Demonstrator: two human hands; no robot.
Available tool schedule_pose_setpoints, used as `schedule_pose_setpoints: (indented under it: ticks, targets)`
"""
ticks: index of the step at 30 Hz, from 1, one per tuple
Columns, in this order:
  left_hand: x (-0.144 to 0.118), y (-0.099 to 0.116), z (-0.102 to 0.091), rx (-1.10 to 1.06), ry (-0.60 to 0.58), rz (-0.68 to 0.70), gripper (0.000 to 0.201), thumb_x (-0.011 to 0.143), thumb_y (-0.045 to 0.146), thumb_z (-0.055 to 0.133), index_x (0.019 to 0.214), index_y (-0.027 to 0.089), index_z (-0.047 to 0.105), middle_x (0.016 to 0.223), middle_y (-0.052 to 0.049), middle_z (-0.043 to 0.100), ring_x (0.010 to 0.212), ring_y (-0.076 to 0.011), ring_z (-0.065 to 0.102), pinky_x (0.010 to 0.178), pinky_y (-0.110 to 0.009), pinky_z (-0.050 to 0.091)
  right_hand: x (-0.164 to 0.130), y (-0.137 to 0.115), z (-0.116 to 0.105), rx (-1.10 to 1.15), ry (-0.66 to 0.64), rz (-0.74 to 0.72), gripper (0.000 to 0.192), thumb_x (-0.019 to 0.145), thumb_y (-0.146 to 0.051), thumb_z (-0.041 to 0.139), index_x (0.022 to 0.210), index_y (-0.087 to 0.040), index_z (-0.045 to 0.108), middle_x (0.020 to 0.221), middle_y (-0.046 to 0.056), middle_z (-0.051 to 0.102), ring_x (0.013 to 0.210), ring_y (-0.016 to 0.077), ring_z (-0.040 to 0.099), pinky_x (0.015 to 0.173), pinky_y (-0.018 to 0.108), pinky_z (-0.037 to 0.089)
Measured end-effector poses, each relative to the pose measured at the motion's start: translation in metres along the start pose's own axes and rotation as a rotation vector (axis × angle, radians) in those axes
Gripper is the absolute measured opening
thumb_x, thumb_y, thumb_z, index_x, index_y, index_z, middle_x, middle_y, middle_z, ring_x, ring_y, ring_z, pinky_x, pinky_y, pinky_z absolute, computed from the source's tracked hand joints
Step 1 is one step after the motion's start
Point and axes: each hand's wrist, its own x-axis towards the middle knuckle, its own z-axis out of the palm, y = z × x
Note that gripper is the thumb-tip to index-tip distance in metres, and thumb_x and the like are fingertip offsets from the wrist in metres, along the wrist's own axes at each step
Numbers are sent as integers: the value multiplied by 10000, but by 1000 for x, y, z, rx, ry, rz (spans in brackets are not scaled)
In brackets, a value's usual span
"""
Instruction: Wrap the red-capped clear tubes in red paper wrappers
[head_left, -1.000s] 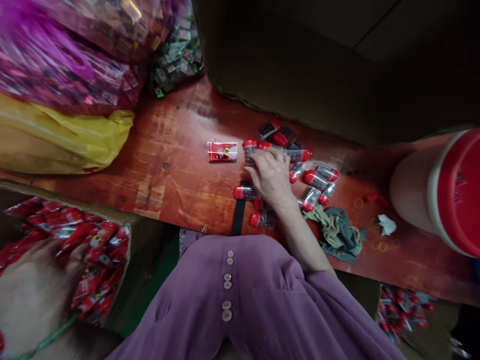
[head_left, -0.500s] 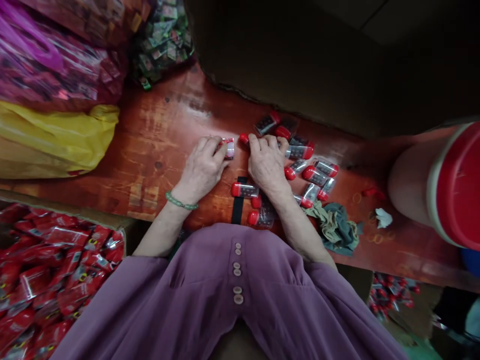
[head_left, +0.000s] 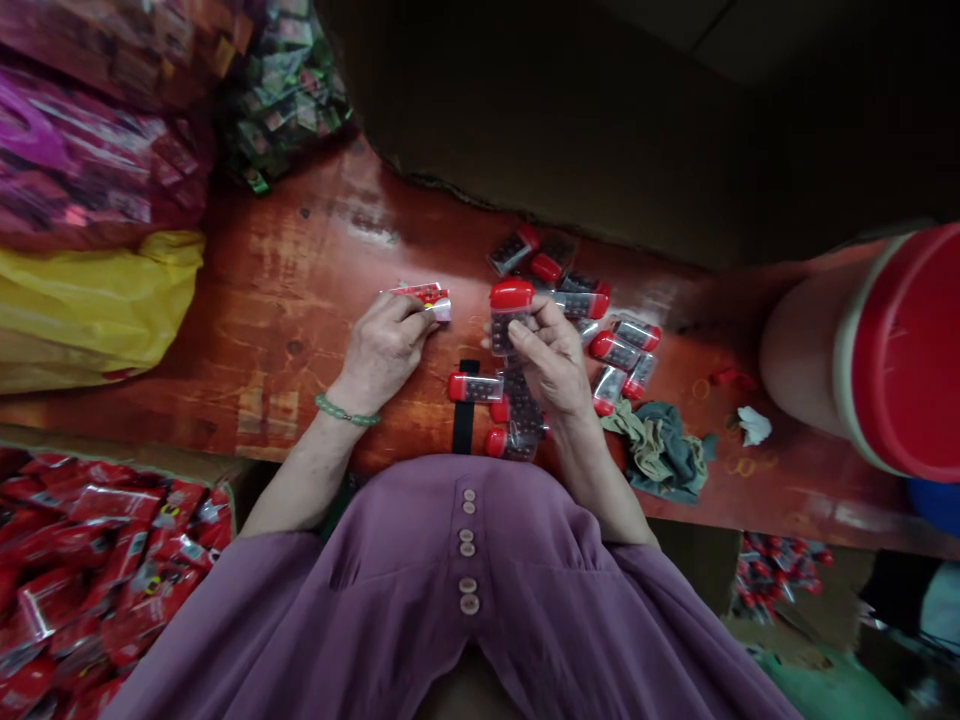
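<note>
My right hand (head_left: 553,358) grips a small clear container with a red cap (head_left: 511,297), cap end up, with dark round pieces showing inside. My left hand (head_left: 386,345) pinches a red printed packet with a clear end (head_left: 437,306) close to the tabletop; the fingers partly cover it. Around my right hand lie several more red-capped containers (head_left: 616,350), some touching each other. One container (head_left: 476,387) rests across a black strap (head_left: 463,428) between my forearms.
Bags of small packets (head_left: 97,160) and a yellow bag (head_left: 90,310) stand at left. A box of red packets (head_left: 97,560) sits lower left. At right are a crumpled cloth (head_left: 667,450), rubber bands (head_left: 741,467) and a red-lidded bucket (head_left: 810,350). Dark cardboard (head_left: 540,120) rises behind.
My right hand has picked up a red-capped container from the pile and turned it upright. My left hand keeps its packet, now showing more of its red printed side.
</note>
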Motion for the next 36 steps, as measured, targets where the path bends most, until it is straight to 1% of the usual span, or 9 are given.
schedule_pose_setpoints:
  ticks: [4, 8, 11, 16, 21, 27, 31, 33, 36]
  targets:
    - [5, 1, -5, -47, -18, -21, 234, 975, 246, 522, 930, 175, 740, 938, -83, 712, 850, -202, 621, 792, -345, 509, -3, 3, -3, 228, -24, 91, 404, 834, -523, 704, 1060, -246, 517, 866, -28, 681, 716, 113, 690, 691, 257, 591]
    - [8, -1, -3, 65, -3, -5, 200, 933, 187, 553, 834, 163, 725, 822, -86, 685, 764, -210, 590, 718, -347, 478, -9, 4, -8, 296, -19, 99, 435, 839, -495, 711, 1134, -258, 496, 863, -38, 700, 646, 101, 694, 590, 214, 566]
    - [9, -3, 1, 104, 50, -27, 203, 927, 224, 584, 775, 174, 709, 764, -75, 664, 724, -204, 575, 680, -343, 460, -14, 6, -12, 309, -9, 88, 469, 862, -468, 697, 1224, -271, 471, 915, -24, 709, 667, 107, 709, 561, 208, 554]
    - [13, -8, -1, -52, 33, -86, 239, 907, 381, 649, 773, 203, 736, 776, -48, 683, 704, -181, 606, 660, -317, 479, -19, 9, -17, 285, 13, 88, 552, 892, -481, 657, 1363, -290, 440, 926, -16, 699, 673, 111, 698, 571, 229, 561]
    - [19, -6, -7, -136, -1, -119, 254, 930, 337, 612, 757, 194, 731, 699, -31, 660, 609, -145, 589, 600, -284, 460, -21, 8, -18, 286, 21, 84, 596, 897, -469, 656, 1417, -315, 410, 937, -13, 702, 674, 113, 691, 573, 233, 557]
    - [19, -5, -1, 31, 12, -61, 222, 913, 229, 561, 762, 170, 713, 719, -61, 650, 653, -182, 601, 596, -305, 445, -22, 11, -20, 257, -8, 67, 592, 908, -519, 628, 1425, -328, 413, 938, -14, 689, 671, 110, 676, 580, 239, 551]
    - [19, -6, -1, 61, 43, -100, 162, 862, 232, 629, 729, 180, 706, 702, -48, 663, 662, -187, 611, 599, -307, 450, -22, 12, -25, 257, -1, 43, 538, 898, -508, 634, 1378, -327, 473, 945, -18, 670, 591, 90, 611, 539, 236, 515]
    - [19, -3, -6, 8, 68, -135, 143, 844, 276, 682, 731, 194, 711, 722, -36, 688, 666, -177, 620, 608, -303, 463, -22, 12, -27, 285, 29, 51, 467, 860, -479, 678, 1278, -305, 568, 930, -23, 652, 532, 71, 533, 499, 232, 469]
    - [17, 7, -16, -76, 83, -145, 166, 841, 351, 722, 749, 212, 722, 760, -25, 719, 696, -174, 643, 639, -309, 497, -24, 10, -28, 309, 41, 104, 384, 807, -474, 719, 1126, -268, 656, 790, -37, 599, 484, 67, 405, 447, 230, 381]
